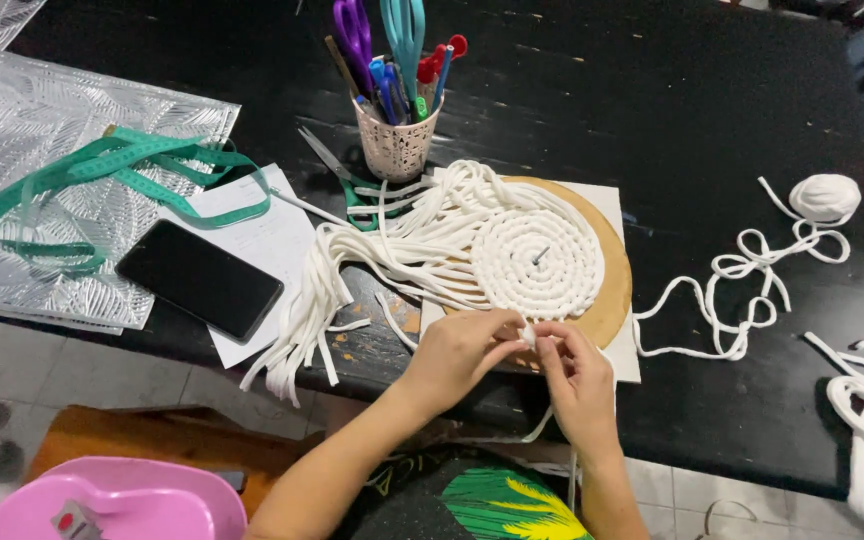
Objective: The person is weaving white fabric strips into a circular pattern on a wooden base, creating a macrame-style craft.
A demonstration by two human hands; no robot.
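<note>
My left hand (457,352) and right hand (577,375) both pinch the white cord (527,335) at the near edge of the coiled cord disc (537,262). Left of the disc lie a black phone (199,279) on white paper (272,235) and a silver embossed sheet (22,130); behind the disc stands a perforated pen cup (395,145), all on a black table (672,90) over a pale tiled floor (12,370)

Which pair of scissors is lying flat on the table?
The green-handled scissors, open beside the pen cup; the purple and teal pairs stand upright inside it.
</note>
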